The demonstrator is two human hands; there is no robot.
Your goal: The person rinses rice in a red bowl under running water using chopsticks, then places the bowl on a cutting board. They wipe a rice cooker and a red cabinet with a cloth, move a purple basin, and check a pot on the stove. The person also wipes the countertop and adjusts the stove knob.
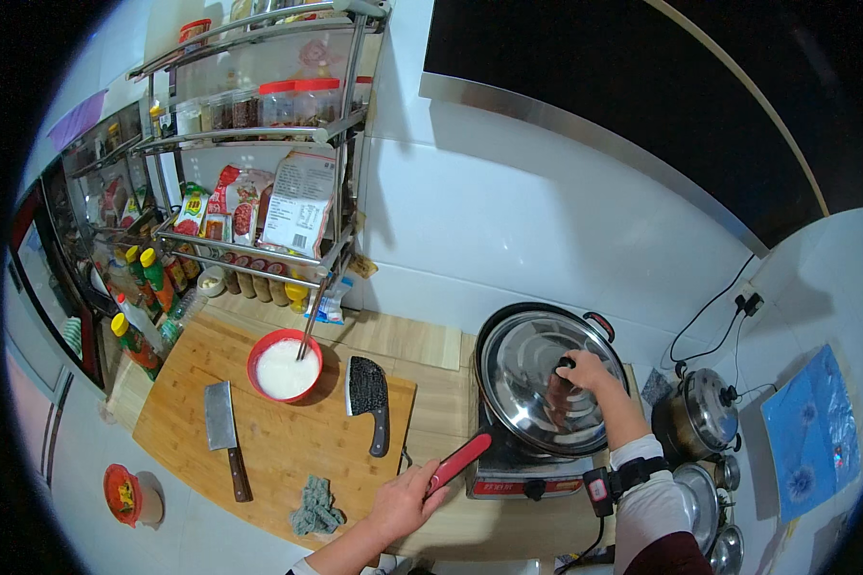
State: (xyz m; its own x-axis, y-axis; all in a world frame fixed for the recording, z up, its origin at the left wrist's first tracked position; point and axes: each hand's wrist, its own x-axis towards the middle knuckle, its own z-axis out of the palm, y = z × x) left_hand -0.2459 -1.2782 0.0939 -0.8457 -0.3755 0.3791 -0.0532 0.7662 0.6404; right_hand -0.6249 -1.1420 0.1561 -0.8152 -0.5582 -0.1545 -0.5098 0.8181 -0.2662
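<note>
My right hand (588, 369) grips the black knob at the middle of a shiny metal lid (525, 359). That lid covers most of a dark wok (483, 323), which sits on a gas stove (507, 480). My left hand (407, 498) is closed around the wok's long red handle (460, 463). Whether the lid touches the rim all the way round I cannot tell. What is inside the wok is hidden.
On the wooden cutting board (273, 445) lie two cleavers (219, 417) (368, 388) and a green-grey cloth (317, 507). A red bowl (252, 372) of white liquid holds chopsticks (313, 316). A lidded pot (672, 420) stands right of the stove; a spice rack (244, 136) is at back left.
</note>
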